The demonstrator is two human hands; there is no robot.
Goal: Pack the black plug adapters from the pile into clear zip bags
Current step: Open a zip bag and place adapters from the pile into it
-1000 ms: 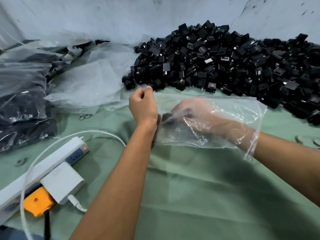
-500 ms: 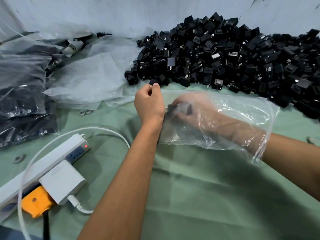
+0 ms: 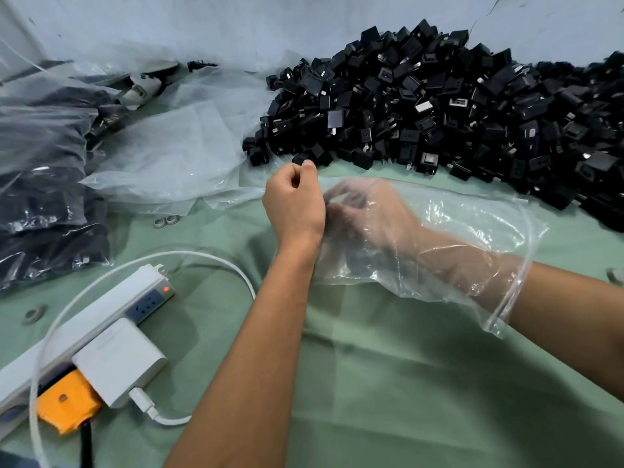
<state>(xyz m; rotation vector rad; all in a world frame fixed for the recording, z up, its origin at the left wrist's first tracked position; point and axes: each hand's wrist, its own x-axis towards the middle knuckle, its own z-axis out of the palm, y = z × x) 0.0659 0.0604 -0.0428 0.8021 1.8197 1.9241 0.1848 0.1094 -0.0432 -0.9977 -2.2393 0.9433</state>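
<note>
My left hand (image 3: 293, 201) pinches the closed end of the limp, slippery clear zip bag (image 3: 472, 238) while my right hand (image 3: 368, 214), sleeved inside it, seemingly grips small, rigid, light black plug adapters, best taken by their bodies, beside the pile (image 3: 456, 106).

Right hand (image 3: 368, 211) inside clear bag (image 3: 472, 238), grip unclear (blurred by plastic); pile (image 3: 439, 106) cropped right.
</note>
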